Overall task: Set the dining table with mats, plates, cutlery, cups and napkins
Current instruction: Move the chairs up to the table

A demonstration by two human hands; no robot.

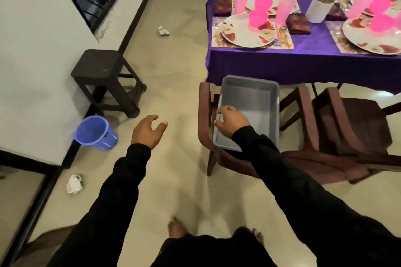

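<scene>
The dining table (303,60) under a purple cloth carries floral plates (243,34) on mats (287,44), pink cups (258,17), tall pink tumblers (240,0), folded dark napkins (298,23) and cutlery (283,32). An empty grey tray (249,102) lies on a brown chair (214,154) in front of the table. My right hand (233,121) is over the tray's left side, its fingers curled at the rim. My left hand (148,131) hangs over the floor, fingers loose, holding nothing.
A dark stool (97,67) and a blue bucket (93,132) stand by the left wall. Crumpled paper (163,31) lies on the floor, another piece (74,184) nearer me. A second chair (351,125) is at right. A white plant pot (319,7) stands mid-table.
</scene>
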